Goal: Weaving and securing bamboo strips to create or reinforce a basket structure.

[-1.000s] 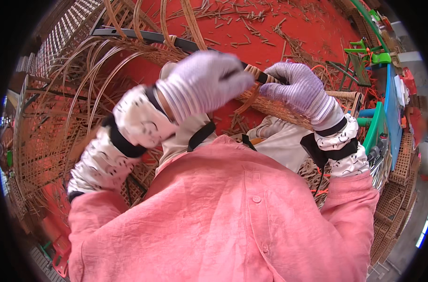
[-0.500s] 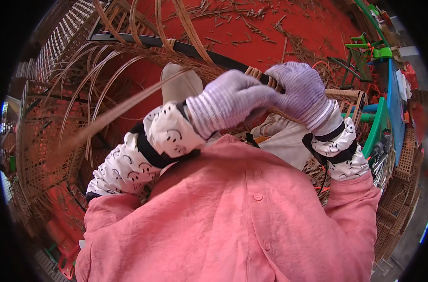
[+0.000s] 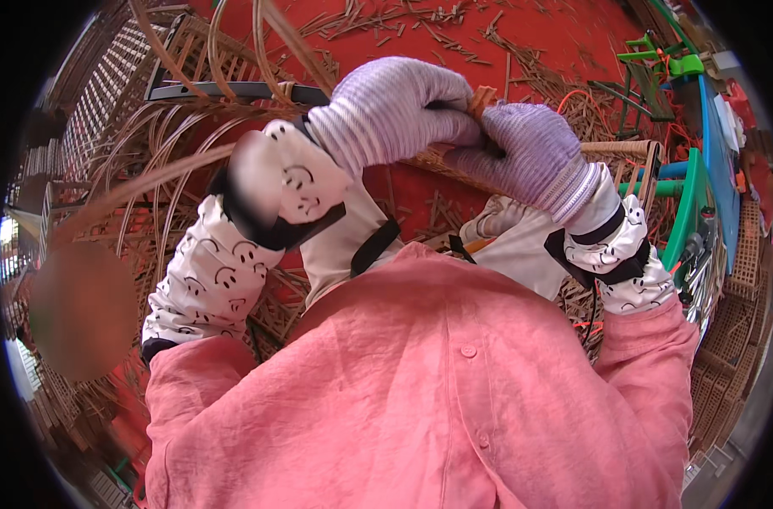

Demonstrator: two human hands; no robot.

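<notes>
Lavender-and-white knitted gloves cover both hands. My left hand (image 3: 399, 110) is closed, its fingertips bent towards a brown rattan-wrapped spot (image 3: 482, 98) between the hands. My right hand (image 3: 526, 157) is closed just beside it, thumb pointing left. A dark curved frame bar (image 3: 208, 89) with rattan coiled on it runs behind my left hand; its right part is hidden by the gloves. The woven rattan edge (image 3: 433, 161) shows beneath the hands. Long rattan strips (image 3: 170, 172) trail leftward behind my left sleeve. What lies inside the fingers is mostly hidden.
Rattan offcuts (image 3: 454, 42) litter the red floor (image 3: 378, 42). Upright rattan strands (image 3: 259, 51) rise from the bar at left. Woven panels (image 3: 115, 76) stand at far left. A green-topped stand (image 3: 662, 59) and a green curved edge (image 3: 690, 199) lie to the right.
My left hand has moved up and slightly left. The dark bar's left end has shifted down and left. My right hand has shifted slightly left and turned, its thumb now showing.
</notes>
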